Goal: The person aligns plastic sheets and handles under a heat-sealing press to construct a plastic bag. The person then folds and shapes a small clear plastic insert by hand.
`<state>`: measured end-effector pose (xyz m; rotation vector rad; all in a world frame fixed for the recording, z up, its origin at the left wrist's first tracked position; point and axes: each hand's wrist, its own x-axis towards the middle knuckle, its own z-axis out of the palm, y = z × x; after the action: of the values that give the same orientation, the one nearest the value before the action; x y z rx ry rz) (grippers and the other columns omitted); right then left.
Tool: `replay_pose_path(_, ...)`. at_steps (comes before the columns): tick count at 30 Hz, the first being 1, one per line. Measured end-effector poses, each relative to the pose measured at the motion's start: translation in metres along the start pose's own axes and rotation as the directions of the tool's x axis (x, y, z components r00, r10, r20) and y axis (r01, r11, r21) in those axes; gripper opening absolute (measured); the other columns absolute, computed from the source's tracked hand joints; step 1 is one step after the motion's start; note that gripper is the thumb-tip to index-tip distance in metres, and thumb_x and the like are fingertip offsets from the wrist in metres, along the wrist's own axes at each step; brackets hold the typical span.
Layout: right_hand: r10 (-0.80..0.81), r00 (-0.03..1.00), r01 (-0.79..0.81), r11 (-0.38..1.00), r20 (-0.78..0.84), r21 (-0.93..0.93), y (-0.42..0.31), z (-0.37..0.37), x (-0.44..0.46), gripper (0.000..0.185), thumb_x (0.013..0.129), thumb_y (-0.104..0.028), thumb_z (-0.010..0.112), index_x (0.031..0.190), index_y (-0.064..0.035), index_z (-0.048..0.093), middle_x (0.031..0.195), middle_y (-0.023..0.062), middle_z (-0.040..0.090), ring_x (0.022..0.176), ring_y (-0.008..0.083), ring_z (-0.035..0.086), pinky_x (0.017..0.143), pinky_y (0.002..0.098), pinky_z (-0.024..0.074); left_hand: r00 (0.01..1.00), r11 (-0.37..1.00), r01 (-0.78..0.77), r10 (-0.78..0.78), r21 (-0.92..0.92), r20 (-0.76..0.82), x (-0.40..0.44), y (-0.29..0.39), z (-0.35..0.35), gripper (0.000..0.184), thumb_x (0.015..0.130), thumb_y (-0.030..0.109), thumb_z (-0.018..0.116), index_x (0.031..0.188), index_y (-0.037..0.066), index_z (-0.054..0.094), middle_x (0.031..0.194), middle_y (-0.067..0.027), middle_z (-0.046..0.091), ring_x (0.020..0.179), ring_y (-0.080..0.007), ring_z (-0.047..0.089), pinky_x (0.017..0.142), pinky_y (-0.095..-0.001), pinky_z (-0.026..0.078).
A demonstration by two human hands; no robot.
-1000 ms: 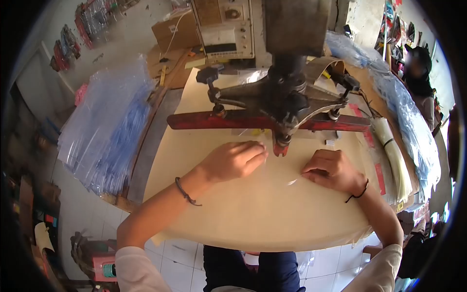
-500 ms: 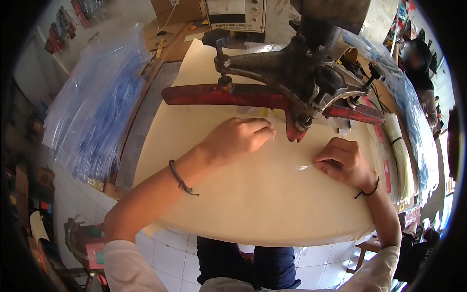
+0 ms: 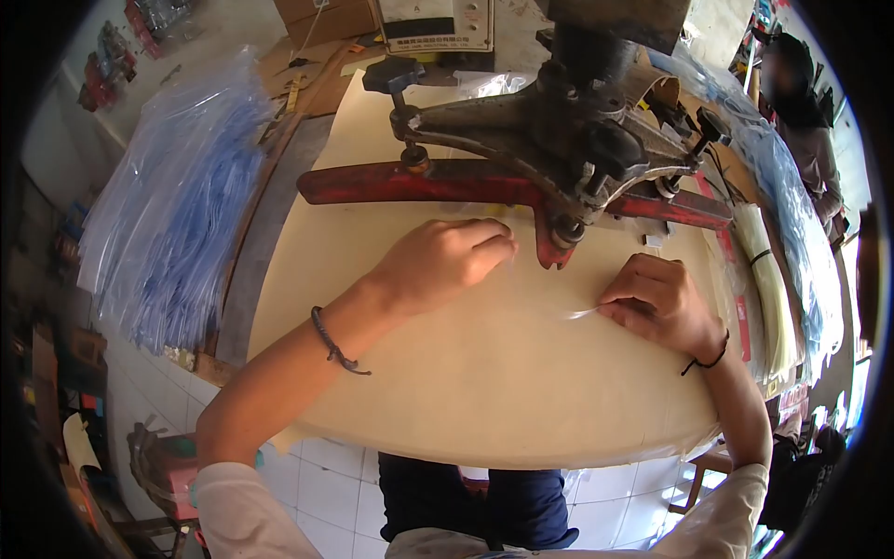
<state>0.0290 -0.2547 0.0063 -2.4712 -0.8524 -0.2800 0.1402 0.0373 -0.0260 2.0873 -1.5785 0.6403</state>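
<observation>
Hardly shifted since the earlier frame, both hands keep nearly the same places by the press (image 3: pixel 549 130), though the view has swung so that the press sits higher. Two hands work here. Thumb and forefinger of the right hand (image 3: pixel 652 296) are pinched together on what looks like one clear film (image 3: pixel 579 315), seen only as a bright edge over the tan sheet (image 3: pixel 447 391), between the hands; its remaining outline is too faint to make out. Fingertips of the left hand (image 3: pixel 447 261) are bunched near the prong of the one red bar (image 3: pixel 410 184), the thumb hidden, so I cannot tell whether that grip closes on the film. Each wrist carries one dark cord (image 3: pixel 331 347), two altogether. Three black knobs (image 3: pixel 392 76) show on the press; its column (image 3: pixel 610 20) and one control box (image 3: pixel 438 35) are cut off above. One stack of plastic sheets (image 3: pixel 177 214), too many to count, lies left on the bench (image 3: pixel 289 177), one bundle of pale strips (image 3: pixel 765 279) right. One other person (image 3: pixel 805 93) stands beyond, hard to make out.
</observation>
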Motion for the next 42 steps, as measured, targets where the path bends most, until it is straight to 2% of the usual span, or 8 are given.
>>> replay_pose_path(7, -0.012, 1.0, 0.012, 1.0, -0.001, -0.016, -0.0012, -0.0021, 0.0002, 0.014, 0.078, -0.008, 0.079, 0.091, -0.0081, 0.073, 0.083, 0.0059, 0.066, 0.073, 0.025, 0.066, 0.062, 0.0368, 0.0541, 1.0, 0.999, -0.022, 0.021, -0.04, -0.012, -0.0011, -0.0033, 0.0022, 0.019, 0.078, 0.002, 0.065, 0.097, 0.002, 0.068, 0.1, -0.0082, 0.068, 0.086, -0.0261, 0.07, 0.073, -0.0351, 0.061)
replay_pose_path(10, -0.011, 1.0, 0.011, 1.0, -0.001, -0.019, -0.0023, -0.0021, 0.0002, 0.014, 0.078, -0.009, 0.079, 0.091, -0.0083, 0.073, 0.083, 0.0057, 0.066, 0.073, 0.0249, 0.066, 0.062, 0.0368, 0.0543, 1.0, 1.0, 0.001, -0.001, -0.003, 0.026, 0.0006, -0.0015, -0.0016, 0.009, 0.083, 0.005, 0.071, 0.092, 0.002, 0.07, 0.098, -0.0091, 0.072, 0.088, -0.0243, 0.073, 0.076, -0.0329, 0.063)
replay_pose_path(19, -0.017, 1.0, 0.017, 0.999, 0.009, -0.041, -0.0017, -0.0011, 0.0009, 0.015, 0.077, -0.009, 0.079, 0.091, -0.0089, 0.073, 0.083, 0.0053, 0.066, 0.073, 0.0241, 0.066, 0.061, 0.0364, 0.054, 0.999, 1.0, 0.016, -0.015, -0.023, 0.03, -0.0007, -0.0023, -0.0006, 0.011, 0.084, 0.005, 0.069, 0.094, 0.002, 0.071, 0.1, -0.0096, 0.072, 0.091, -0.0246, 0.072, 0.078, -0.0335, 0.062)
replay_pose_path(22, -0.009, 1.0, 0.009, 0.999, 0.011, -0.037, -0.0014, -0.0016, 0.0001, 0.015, 0.077, -0.009, 0.079, 0.091, -0.0089, 0.073, 0.083, 0.0052, 0.065, 0.073, 0.0242, 0.066, 0.061, 0.0364, 0.054, 1.0, 0.999, 0.001, -0.001, -0.046, -0.001, -0.001, -0.0017, 0.0006, 0.019, 0.078, 0.002, 0.065, 0.096, 0.0, 0.068, 0.099, -0.0094, 0.068, 0.086, -0.0276, 0.07, 0.073, -0.0362, 0.06)
replay_pose_path(28, -0.004, 1.0, 0.004, 1.0, -0.005, -0.019, -0.0029, -0.002, 0.0008, 0.015, 0.077, -0.008, 0.08, 0.09, -0.0077, 0.073, 0.082, 0.0062, 0.065, 0.073, 0.0249, 0.066, 0.062, 0.0367, 0.0533, 1.0, 1.0, 0.012, -0.011, -0.022, 0.023, 0.0009, -0.0018, -0.0007, 0.009, 0.083, 0.005, 0.071, 0.091, 0.002, 0.07, 0.097, -0.0091, 0.072, 0.087, -0.0246, 0.072, 0.076, -0.0329, 0.062)
replay_pose_path(30, -0.005, 1.0, 0.004, 1.0, -0.019, -0.015, -0.0023, -0.0011, 0.0006, 0.017, 0.074, -0.006, 0.081, 0.088, -0.0063, 0.073, 0.081, 0.0076, 0.065, 0.072, 0.0254, 0.066, 0.061, 0.0364, 0.052, 1.0, 1.0, 0.003, -0.003, -0.011, 0.02, 0.001, -0.0024, 0.0001, 0.009, 0.083, 0.005, 0.072, 0.091, 0.002, 0.07, 0.097, -0.0089, 0.072, 0.087, -0.0245, 0.072, 0.076, -0.0328, 0.062)
replay_pose_path(33, 0.001, 1.0, -0.001, 1.0, 0.011, -0.029, -0.0026, -0.0036, 0.0001, 0.015, 0.078, -0.01, 0.079, 0.092, -0.0091, 0.073, 0.084, 0.0054, 0.065, 0.075, 0.0246, 0.066, 0.063, 0.0371, 0.0539, 1.0, 1.0, 0.0, 0.0, -0.015, 0.009, 0.0007, -0.0025, 0.0006, 0.009, 0.083, 0.004, 0.072, 0.091, 0.002, 0.07, 0.097, -0.0087, 0.072, 0.087, -0.0241, 0.072, 0.075, -0.0328, 0.062)
replay_pose_path(42, 0.0, 1.0, 0.0, 1.0, 0.007, -0.03, -0.0025, -0.0031, 0.0002, 0.015, 0.078, -0.009, 0.078, 0.091, -0.0084, 0.073, 0.084, 0.0052, 0.065, 0.075, 0.0244, 0.065, 0.064, 0.0371, 0.0535, 1.0, 0.999, 0.023, -0.022, -0.036, 0.014, 0.0007, -0.0009, -0.0003, 0.009, 0.082, 0.004, 0.073, 0.091, 0.002, 0.07, 0.097, -0.0086, 0.072, 0.088, -0.0242, 0.072, 0.076, -0.0331, 0.062)
